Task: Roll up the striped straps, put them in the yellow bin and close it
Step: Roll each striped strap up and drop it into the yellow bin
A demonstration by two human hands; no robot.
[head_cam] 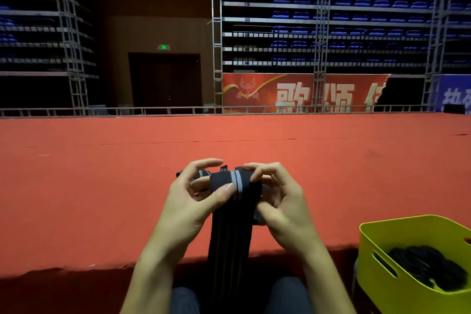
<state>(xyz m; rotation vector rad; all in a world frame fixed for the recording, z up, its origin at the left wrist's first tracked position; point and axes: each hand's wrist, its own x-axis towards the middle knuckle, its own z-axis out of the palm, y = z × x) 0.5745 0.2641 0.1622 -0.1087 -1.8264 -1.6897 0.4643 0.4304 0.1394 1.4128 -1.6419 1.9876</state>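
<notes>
A black strap with thin grey stripes [230, 232] is partly wound into a roll [235, 182] held over the edge of the red stage. Its loose tail hangs straight down between my knees. My left hand [193, 201] grips the roll's left end, thumb pressed on the front. My right hand [277, 201] pinches the roll's right end with curled fingers. The yellow bin [382, 245] stands open at the lower right, with dark rolled straps [428, 265] lying inside. No lid is visible.
The red carpeted stage [229, 145] stretches ahead at chest height, its front edge just below my hands. A metal truss rail [178, 110] runs along the far side, with blue seating tiers and a red banner [293, 93] behind.
</notes>
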